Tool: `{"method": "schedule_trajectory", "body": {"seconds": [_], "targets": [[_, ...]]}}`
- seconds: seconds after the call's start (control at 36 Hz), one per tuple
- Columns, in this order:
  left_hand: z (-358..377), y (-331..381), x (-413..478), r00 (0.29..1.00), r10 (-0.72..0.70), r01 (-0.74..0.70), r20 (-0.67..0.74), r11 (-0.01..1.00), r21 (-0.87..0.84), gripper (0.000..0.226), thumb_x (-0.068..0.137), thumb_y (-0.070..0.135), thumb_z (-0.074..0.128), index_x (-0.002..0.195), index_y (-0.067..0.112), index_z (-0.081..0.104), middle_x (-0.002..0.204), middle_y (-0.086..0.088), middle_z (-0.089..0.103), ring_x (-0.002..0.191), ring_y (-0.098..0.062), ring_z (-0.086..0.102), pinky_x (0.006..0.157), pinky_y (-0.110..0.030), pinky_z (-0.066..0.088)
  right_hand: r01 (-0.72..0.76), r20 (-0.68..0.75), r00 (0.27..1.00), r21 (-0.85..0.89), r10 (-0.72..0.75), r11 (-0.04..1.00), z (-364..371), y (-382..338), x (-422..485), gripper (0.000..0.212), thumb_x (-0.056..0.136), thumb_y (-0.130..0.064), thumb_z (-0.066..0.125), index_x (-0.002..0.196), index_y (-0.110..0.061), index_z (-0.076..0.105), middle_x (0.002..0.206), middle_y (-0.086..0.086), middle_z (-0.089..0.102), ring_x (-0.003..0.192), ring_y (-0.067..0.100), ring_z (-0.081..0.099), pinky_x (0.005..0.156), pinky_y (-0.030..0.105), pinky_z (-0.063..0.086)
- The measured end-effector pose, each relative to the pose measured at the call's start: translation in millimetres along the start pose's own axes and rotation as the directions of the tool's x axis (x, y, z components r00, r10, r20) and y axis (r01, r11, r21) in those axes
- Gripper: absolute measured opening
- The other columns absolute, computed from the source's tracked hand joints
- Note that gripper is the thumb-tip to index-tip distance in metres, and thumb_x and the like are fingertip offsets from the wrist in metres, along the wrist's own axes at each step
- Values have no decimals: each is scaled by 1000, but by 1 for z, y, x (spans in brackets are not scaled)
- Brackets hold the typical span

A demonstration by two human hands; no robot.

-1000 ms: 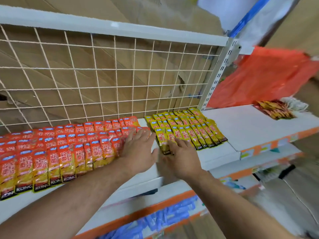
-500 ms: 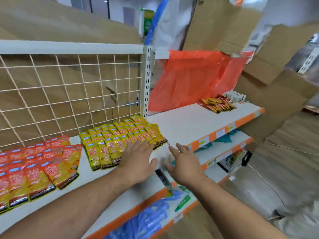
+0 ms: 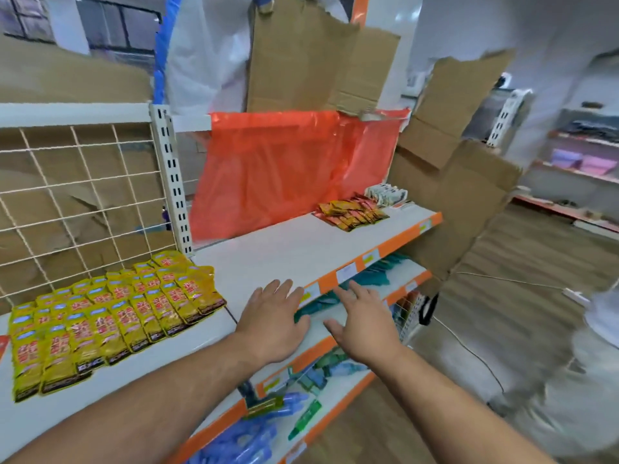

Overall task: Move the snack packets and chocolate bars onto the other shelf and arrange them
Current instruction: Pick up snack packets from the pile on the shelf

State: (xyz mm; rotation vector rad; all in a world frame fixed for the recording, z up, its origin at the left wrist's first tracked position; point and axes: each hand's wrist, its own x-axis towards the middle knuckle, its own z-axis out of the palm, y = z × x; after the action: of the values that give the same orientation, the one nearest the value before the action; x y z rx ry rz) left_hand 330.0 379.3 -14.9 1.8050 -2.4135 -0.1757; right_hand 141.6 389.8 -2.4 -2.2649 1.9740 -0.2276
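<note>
- Head view: both hands are seen stretched forward, side by side but apart, at the front edge of the white shelf.
- The left hand is held flat over that edge, its fingers straight and spread wide, with nothing held. Whether the shelf is touched cannot be told.
- The right hand is held just past the edge, above the lower shelf, its fingers likewise wide and empty.
- The yellow snack packets are laid in overlapping rows on the shelf, near the left fingers and to their left, in front of the wire grid.
- A pile of brown-orange packets is seen well beyond the fingers at the shelf's far end, with pale packets just behind it and the orange plastic sheet beside it.
</note>
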Motion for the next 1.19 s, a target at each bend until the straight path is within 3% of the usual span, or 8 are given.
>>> {"method": "schedule_trajectory", "body": {"seconds": [0.19,0.28,0.39,0.47,0.61,0.86,1.0,1.19], "targets": [[15,30,67,997,73,-73,25,997,8,66,98,55,23,156,23,21,164,-4,15,150,-23,12,122,-38,10,-85,-4,996,39,85,996,11,60,35,70,96,-57,51,156,-29,27,164,5,20,150,26,15,121,45,22],[20,43,102,992,128,-127,-1,992,9,90,77,60,2,152,20,32,159,-5,28,145,-25,23,117,-37,19,-117,-3,993,44,117,992,12,84,59,69,95,-56,52,155,-28,29,163,6,22,150,27,17,120,45,24],[30,51,162,988,154,-154,-1,988,-4,68,95,55,22,154,22,27,162,-4,23,148,-25,19,120,-38,17,-163,7,987,21,163,986,6,112,100,70,97,-55,51,157,-27,27,164,6,19,149,28,18,121,42,21],[34,55,208,985,175,-175,-10,985,5,77,87,57,12,154,22,28,162,-4,24,147,-26,21,119,-38,19,-185,-8,983,5,185,983,1,130,134,69,96,-53,52,156,-28,29,164,5,21,148,27,21,119,41,24],[37,60,275,977,214,-214,11,977,17,64,101,53,30,157,23,21,165,-3,15,150,-25,12,121,-40,12,-211,-16,977,-13,211,977,-4,154,187,66,96,-52,52,155,-30,31,162,5,24,148,26,21,116,38,28],[49,60,354,964,265,-265,21,964,2,65,100,53,31,156,22,22,164,-5,16,150,-26,11,121,-43,13,-225,-3,974,-2,225,974,-1,186,252,65,97,-49,53,154,-26,34,161,9,27,145,31,29,116,41,31],[55,68,384,960,275,-275,-53,961,11,90,78,60,3,151,20,36,158,-7,33,145,-27,27,117,-41,22,-227,10,974,29,227,974,0,208,281,66,95,-48,57,153,-26,35,161,8,27,147,29,26,116,40,31],[74,78,427,966,241,-241,-91,970,12,80,83,58,17,142,16,51,145,-10,51,134,-32,44,111,-47,33,-211,69,976,69,206,975,2,245,326,68,95,-49,56,155,-27,32,163,6,22,149,28,20,119,40,26]]}}
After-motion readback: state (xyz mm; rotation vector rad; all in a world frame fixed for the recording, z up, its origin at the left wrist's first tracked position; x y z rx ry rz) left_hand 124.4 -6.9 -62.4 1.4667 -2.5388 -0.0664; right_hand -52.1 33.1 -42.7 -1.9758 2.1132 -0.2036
